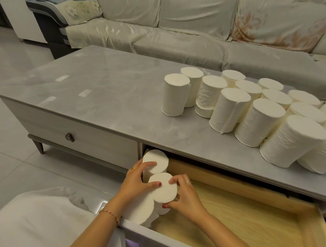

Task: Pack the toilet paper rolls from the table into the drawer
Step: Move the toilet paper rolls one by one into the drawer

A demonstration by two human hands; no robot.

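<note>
Several white toilet paper rolls stand upright in a cluster on the right half of the grey table. Below the tabletop the drawer is pulled out, its wooden bottom bare on the right. Three rolls stand in a row along its left side. My left hand and my right hand both grip the middle roll. My left fingers also touch the far roll. The near roll is partly hidden behind my left wrist.
A second drawer front with a dark knob stays closed on the table's left. A covered sofa runs behind the table. White fabric lies at the lower left, over tiled floor.
</note>
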